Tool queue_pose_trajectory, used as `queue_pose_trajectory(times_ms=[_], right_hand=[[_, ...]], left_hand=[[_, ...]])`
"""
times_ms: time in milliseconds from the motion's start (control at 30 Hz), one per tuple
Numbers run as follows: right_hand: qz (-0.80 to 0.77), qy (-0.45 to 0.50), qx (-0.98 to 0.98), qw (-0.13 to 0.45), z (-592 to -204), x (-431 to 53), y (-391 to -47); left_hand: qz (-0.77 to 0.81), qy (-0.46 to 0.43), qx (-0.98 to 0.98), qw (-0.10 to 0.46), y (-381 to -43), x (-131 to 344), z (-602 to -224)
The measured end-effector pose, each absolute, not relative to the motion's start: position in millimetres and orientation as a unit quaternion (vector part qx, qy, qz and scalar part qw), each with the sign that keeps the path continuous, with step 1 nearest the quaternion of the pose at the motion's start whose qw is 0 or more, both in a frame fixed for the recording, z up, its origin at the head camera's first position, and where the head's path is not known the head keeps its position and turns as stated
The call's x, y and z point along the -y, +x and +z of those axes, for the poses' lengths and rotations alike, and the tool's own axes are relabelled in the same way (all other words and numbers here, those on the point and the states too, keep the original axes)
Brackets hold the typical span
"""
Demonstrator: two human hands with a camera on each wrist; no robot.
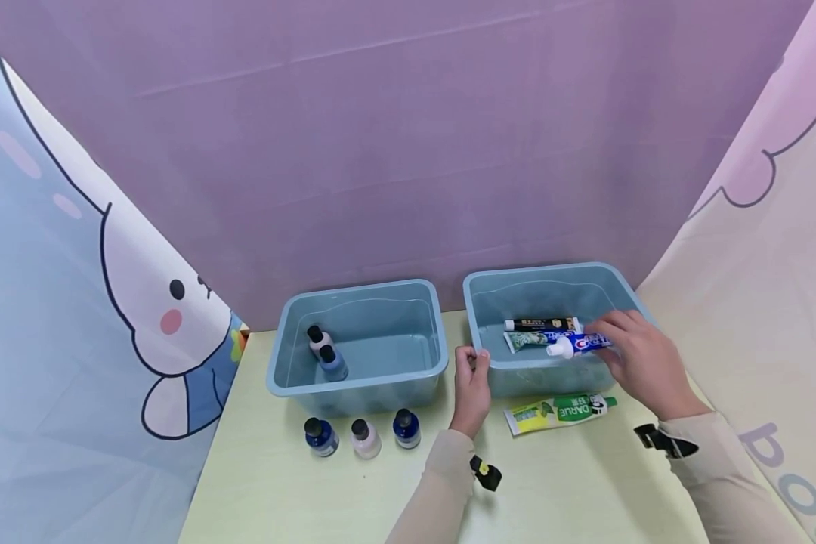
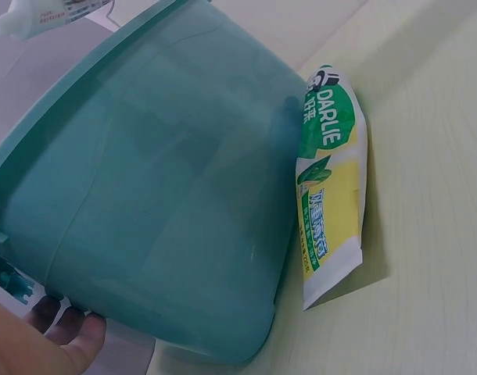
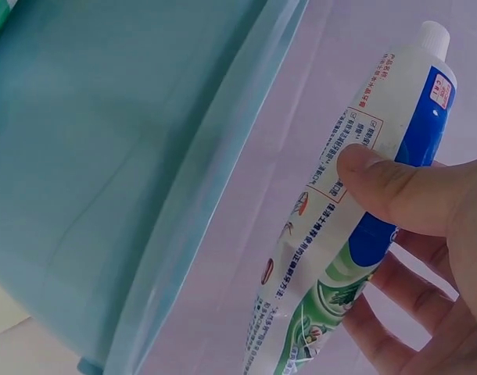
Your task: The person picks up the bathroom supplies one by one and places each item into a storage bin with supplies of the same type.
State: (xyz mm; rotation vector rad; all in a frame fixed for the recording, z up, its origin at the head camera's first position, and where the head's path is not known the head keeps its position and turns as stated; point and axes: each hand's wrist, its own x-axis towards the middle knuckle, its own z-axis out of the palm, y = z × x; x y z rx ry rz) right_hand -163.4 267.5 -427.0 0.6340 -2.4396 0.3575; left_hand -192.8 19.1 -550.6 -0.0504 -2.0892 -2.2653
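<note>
A blue-and-white toothpaste tube with a white cap is pinched between the thumb and fingers of my right hand, over the right blue bin. The right wrist view shows the thumb pressed on the printed side of this tube. My left hand grips the bin's rim at its front left corner. Inside the bin lie a black toothpaste tube and a green-and-blue tube, partly hidden by the held one. A green-and-yellow Darlie tube lies on the table before the bin.
A second blue bin stands to the left, with a pink bottle and a blue bottle inside. Before it stand two dark blue bottles and a pale pink one. A purple cloth hangs behind.
</note>
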Motion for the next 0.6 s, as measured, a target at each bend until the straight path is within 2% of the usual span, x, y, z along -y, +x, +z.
queue_pose_trajectory(times_ms=[600], right_hand=[[0.123,0.271,0.913,0.280,-416.1,-265.4,-183.6]], left_hand=[[-0.734,-0.015,0.678,0.028,-190.3,-19.8,-548.2]])
